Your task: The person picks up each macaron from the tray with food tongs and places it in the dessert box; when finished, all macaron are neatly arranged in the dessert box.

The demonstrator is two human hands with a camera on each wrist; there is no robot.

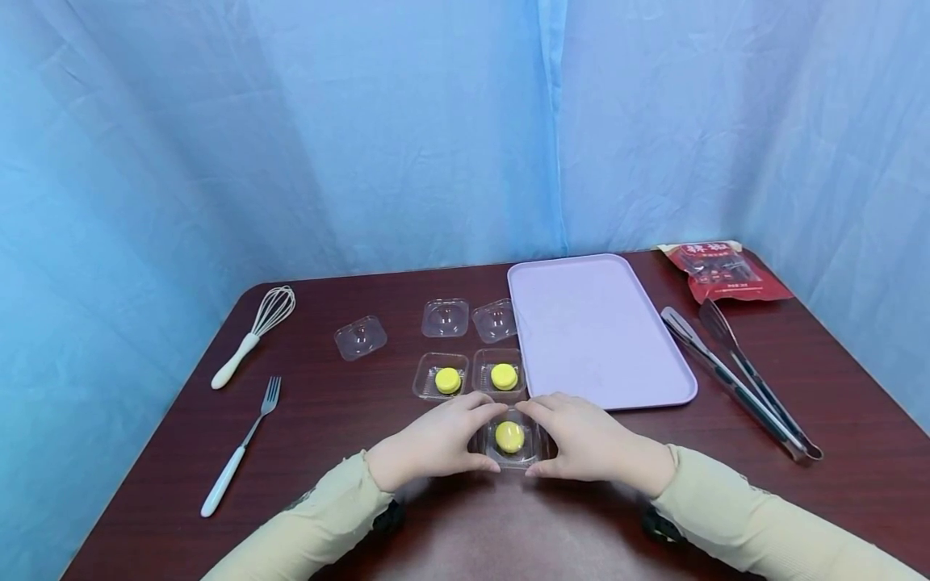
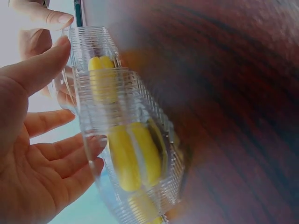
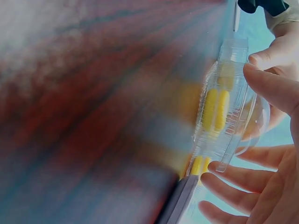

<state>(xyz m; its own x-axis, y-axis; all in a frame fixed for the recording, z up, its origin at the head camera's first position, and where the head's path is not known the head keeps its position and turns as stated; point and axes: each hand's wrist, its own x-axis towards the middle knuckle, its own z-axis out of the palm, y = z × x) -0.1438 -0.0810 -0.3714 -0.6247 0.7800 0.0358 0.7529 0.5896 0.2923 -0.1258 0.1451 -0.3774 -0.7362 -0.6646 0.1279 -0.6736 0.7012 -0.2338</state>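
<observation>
In front of me, a clear plastic box [image 3: 202, 140] holds a yellow macaron [image 1: 510, 436], under a clear domed lid [image 3: 263, 116]. My left hand [image 1: 446, 440] pinches the lid's left side, thumb at the near corner and fingers toward the far one. On the opposite side my right hand [image 1: 584, 440] pinches the lid in the same way. The lid lies over the box; whether its rim is fully seated I cannot tell. Just behind the hands stand two lidless boxes, a left one [image 1: 421, 386] and a right one [image 1: 483, 379], each with a yellow macaron.
Further back lie three clear domed lids [image 1: 446, 318]. A lilac tray [image 1: 599, 331] is at the right, beside metal tongs [image 1: 748, 387] and a red food packet [image 1: 726, 270]. On the left are a whisk [image 1: 250, 343] and a fork [image 1: 240, 452].
</observation>
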